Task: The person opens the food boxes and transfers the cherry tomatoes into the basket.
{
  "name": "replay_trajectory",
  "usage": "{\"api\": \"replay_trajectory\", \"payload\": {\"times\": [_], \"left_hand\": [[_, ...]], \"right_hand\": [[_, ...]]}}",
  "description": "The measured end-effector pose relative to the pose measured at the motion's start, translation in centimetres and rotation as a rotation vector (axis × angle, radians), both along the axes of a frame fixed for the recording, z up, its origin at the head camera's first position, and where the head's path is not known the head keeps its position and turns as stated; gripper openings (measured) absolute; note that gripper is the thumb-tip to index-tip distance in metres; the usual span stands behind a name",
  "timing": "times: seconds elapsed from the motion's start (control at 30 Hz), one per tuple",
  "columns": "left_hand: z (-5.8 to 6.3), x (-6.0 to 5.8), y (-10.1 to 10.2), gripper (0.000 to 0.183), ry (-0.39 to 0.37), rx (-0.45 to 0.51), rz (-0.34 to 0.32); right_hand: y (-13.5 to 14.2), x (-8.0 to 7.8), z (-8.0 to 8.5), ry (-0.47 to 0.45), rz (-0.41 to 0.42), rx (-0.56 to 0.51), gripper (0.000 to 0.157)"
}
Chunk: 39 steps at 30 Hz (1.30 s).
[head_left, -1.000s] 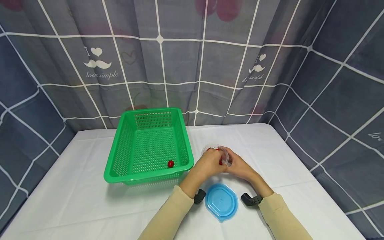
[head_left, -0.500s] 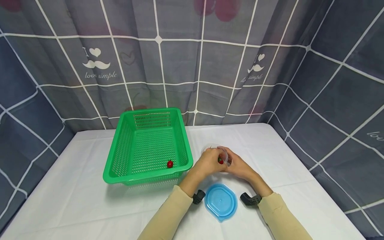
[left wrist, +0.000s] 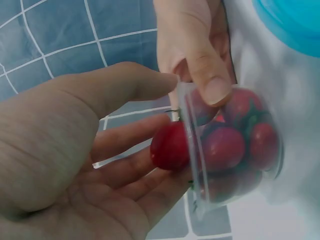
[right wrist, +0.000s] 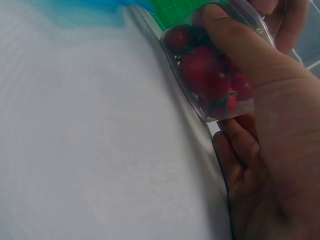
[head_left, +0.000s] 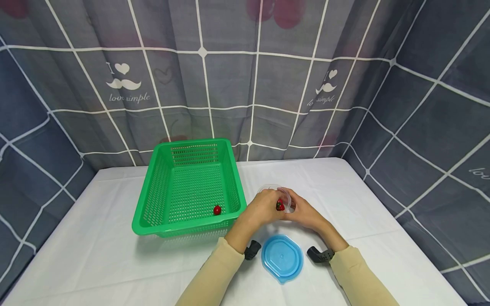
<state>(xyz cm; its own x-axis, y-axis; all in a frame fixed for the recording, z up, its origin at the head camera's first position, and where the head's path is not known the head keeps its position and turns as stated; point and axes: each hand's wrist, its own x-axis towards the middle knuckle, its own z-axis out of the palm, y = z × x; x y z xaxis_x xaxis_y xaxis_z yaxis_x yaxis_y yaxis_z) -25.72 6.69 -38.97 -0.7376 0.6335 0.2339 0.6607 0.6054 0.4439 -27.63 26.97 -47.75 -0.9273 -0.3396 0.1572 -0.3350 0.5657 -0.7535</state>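
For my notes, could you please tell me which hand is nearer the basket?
Left. The left hand is just right of the basket; the right hand is farther right.

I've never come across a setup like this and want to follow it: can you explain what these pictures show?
There is no machine here, just a person's two bare hands. The wide picture comes from a camera worn on the head; the two close ones come from a camera on each wrist, likely the black devices you can see there. On the white-covered table are a green basket with one small red tomato in it and a blue lid. The right hand holds a clear tub containing several more tomatoes. The left hand is at the tub's mouth, where one tomato shows outside the rim.
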Motion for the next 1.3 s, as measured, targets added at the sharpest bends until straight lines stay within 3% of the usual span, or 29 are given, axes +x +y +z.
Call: {"api": "replay_trajectory", "payload": {"times": [0.47, 0.7, 1.0, 1.3], "left_hand": [[1.3, 0.7, -0.2, 0.012, -0.038, -0.073, 0.055], [1.7, 0.4, -1.1, 0.014, -0.037, 0.013, 0.072], [3.1, 0.5, -2.6, 0.021, -0.013, 0.120, 0.113], [4.8, 0.6, -4.7, 0.016, 0.012, 0.219, 0.115]], "right_hand": [[-0.1, 0.0, -0.1, -0.033, -0.003, -0.026, 0.090], [-0.1, 0.0, -0.2, -0.050, -0.010, -0.028, 0.091], [-0.2, 0.1, -0.3, -0.071, -0.014, -0.047, 0.092], [-0.3, 0.0, -0.2, -0.066, -0.029, -0.030, 0.094]]}}
